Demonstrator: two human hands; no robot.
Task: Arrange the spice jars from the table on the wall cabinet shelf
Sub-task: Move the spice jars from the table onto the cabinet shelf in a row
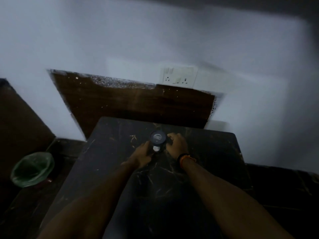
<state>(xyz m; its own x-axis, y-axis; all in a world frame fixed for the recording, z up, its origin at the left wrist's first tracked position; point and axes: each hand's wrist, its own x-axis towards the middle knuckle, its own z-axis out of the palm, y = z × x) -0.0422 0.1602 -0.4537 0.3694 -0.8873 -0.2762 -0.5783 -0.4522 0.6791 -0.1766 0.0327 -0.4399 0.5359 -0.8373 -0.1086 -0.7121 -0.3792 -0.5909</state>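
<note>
One spice jar [157, 140] with a dark lid and a pale spot low on its side stands on the dark marble-patterned table [120, 152]. My left hand [144, 156] grips the jar from its left side. My right hand [177, 144] is just right of the jar, fingers curled toward it. The dim, blurred view hides whether those fingers hold the jar or something dark beside it. No wall cabinet shelf is in view.
A white wall with a switch-and-socket plate [178, 75] and a brown wooden panel [131, 100] rises behind the table. A green-lined bin [32, 169] stands on the dark floor to the left. A brown surface [19, 128] fills the left edge.
</note>
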